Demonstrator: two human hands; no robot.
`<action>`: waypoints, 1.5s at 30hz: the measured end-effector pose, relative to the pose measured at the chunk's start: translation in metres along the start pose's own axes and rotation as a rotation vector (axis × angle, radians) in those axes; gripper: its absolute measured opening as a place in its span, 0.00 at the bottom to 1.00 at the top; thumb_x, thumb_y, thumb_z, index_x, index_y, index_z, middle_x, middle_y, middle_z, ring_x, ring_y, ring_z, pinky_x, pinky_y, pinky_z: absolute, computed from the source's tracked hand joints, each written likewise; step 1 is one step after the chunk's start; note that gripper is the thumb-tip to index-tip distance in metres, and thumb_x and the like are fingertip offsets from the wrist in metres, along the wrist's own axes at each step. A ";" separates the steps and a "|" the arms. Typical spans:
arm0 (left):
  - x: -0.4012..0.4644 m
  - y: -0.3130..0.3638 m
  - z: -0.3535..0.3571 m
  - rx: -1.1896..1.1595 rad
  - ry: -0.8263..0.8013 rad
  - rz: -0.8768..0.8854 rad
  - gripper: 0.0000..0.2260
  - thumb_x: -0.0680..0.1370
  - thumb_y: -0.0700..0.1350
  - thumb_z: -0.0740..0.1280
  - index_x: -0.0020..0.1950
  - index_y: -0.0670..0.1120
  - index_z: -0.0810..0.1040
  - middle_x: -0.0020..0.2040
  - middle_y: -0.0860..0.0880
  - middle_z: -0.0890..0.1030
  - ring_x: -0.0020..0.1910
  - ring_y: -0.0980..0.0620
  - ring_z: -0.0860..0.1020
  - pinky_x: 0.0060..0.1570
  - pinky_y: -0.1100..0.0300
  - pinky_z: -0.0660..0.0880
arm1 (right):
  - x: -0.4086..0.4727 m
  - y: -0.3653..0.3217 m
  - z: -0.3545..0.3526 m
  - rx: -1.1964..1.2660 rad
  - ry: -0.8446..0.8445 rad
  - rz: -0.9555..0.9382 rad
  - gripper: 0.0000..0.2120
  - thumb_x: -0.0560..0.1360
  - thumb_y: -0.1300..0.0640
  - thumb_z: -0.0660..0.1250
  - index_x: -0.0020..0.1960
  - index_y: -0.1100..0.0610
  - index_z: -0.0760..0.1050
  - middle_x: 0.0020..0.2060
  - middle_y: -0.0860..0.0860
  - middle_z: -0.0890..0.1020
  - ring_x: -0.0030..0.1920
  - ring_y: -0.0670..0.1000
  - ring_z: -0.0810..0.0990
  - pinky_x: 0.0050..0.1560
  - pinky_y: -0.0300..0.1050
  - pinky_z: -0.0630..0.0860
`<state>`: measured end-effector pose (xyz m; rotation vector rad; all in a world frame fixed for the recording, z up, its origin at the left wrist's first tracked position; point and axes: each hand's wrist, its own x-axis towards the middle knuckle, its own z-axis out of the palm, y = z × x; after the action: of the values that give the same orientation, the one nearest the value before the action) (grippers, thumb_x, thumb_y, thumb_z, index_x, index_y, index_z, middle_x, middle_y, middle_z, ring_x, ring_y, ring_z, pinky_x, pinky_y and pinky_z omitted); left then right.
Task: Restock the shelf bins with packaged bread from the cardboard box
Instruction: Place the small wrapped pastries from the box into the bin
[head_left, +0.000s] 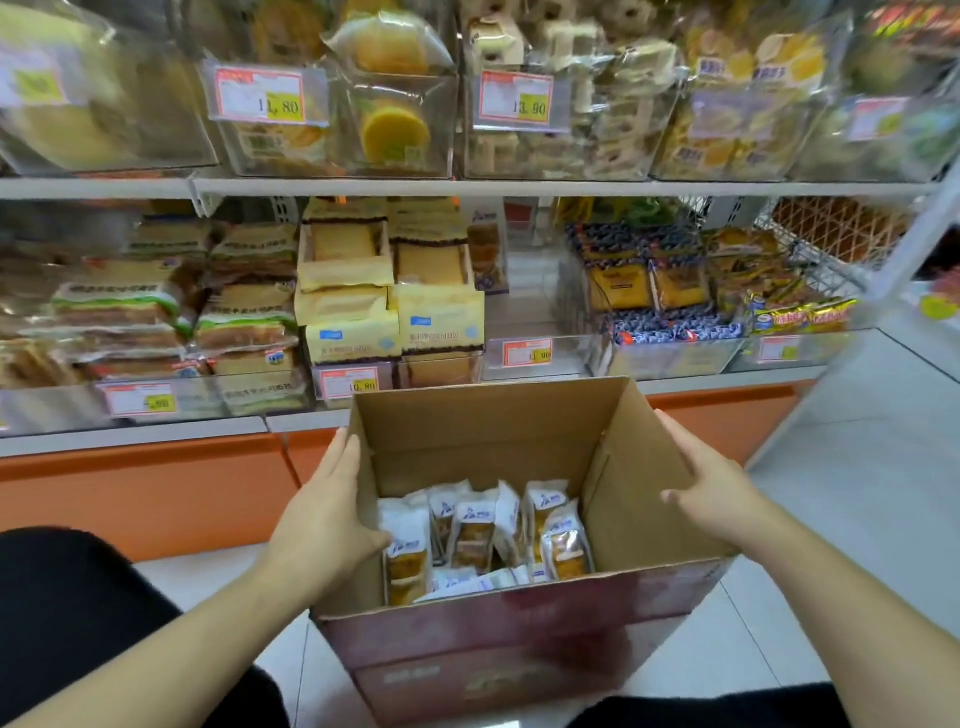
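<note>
An open cardboard box (493, 415) sits low in front of the shelves, with several white-topped bread packets (472, 530) standing in its bottom. My left hand (327, 504) grips the box's left wall, fingers outside and thumb inside beside the packets. My right hand (717, 483) holds the right wall, thumb reaching over the rim to the inside. On the lower shelf straight ahead is a clear bin (535, 317), mostly bare, with one similar packet (485, 254) at its back left.
Clear bins of yellow cake packs (395, 312) and sandwich loaves (156, 322) fill the lower shelf on the left; blue-patterned packs (660, 291) stand on the right. An upper shelf (467, 186) holds more bins. A wire basket (831, 234) is at far right. My dark-clothed knees flank the box.
</note>
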<state>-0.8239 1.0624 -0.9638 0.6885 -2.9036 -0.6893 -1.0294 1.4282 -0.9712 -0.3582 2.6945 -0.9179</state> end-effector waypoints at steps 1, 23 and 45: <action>0.003 0.010 0.006 -0.003 -0.003 0.013 0.57 0.70 0.52 0.81 0.86 0.48 0.44 0.85 0.56 0.40 0.78 0.51 0.68 0.68 0.57 0.72 | 0.000 0.008 -0.009 0.010 -0.002 0.002 0.52 0.76 0.70 0.73 0.82 0.29 0.54 0.71 0.36 0.74 0.73 0.49 0.75 0.71 0.47 0.74; 0.028 0.135 0.042 -0.104 0.010 0.274 0.39 0.78 0.54 0.73 0.83 0.48 0.58 0.85 0.55 0.49 0.81 0.51 0.60 0.75 0.54 0.65 | -0.067 0.044 -0.064 -0.064 0.369 0.060 0.36 0.78 0.59 0.74 0.81 0.43 0.66 0.73 0.48 0.77 0.73 0.53 0.76 0.64 0.40 0.68; 0.171 0.210 0.049 0.012 -0.359 0.571 0.31 0.72 0.70 0.70 0.72 0.65 0.68 0.64 0.65 0.75 0.60 0.64 0.73 0.59 0.63 0.72 | 0.094 -0.024 -0.046 -0.335 -0.197 -0.119 0.27 0.79 0.49 0.74 0.74 0.38 0.70 0.62 0.35 0.77 0.58 0.39 0.77 0.54 0.34 0.74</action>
<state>-1.0716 1.1737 -0.9186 -0.3040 -3.1702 -0.7732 -1.1285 1.4055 -0.9374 -0.6481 2.6591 -0.4267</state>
